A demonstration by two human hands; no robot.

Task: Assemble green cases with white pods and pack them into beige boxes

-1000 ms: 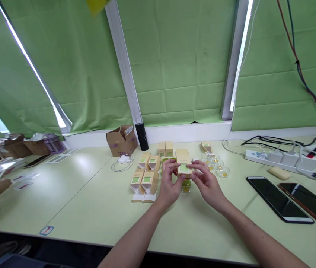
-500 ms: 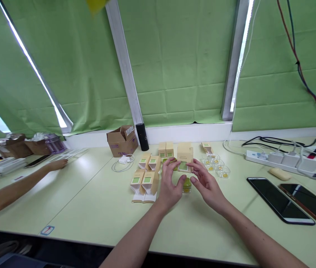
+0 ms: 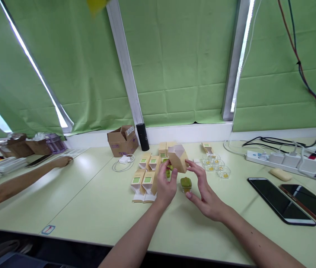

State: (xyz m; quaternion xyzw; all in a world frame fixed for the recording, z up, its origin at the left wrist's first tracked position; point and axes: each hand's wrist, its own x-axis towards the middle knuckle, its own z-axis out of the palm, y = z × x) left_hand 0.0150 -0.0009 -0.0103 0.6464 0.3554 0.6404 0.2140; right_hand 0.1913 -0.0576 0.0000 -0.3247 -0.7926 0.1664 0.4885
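Observation:
My left hand (image 3: 167, 186) grips a small tan cardboard box (image 3: 178, 160) by its left side. The box is tilted, and its unfolded end with a white inside faces up. My right hand (image 3: 205, 191) has its thumb and fingers spread; its fingertips are at the box's right edge, and I cannot tell whether they press on it. Below the box, a small clear jar with a green lid (image 3: 186, 184) stands on the table between my hands, close to my right thumb. Several similar boxes with green labels (image 3: 148, 180) lie left of my left hand, flaps out.
Clear small containers with yellow bits (image 3: 216, 165) stand to the right. Phones (image 3: 280, 201) and a power strip (image 3: 282, 160) lie farther right. A brown carton (image 3: 123, 141) and black cylinder (image 3: 142, 137) stand behind. Another person's arm (image 3: 26, 176) reaches in from the left.
The box has turned so its labelled face no longer shows and its unfolded end faces up. My right hand has opened wider, leaving the green-lidded jar more visible.

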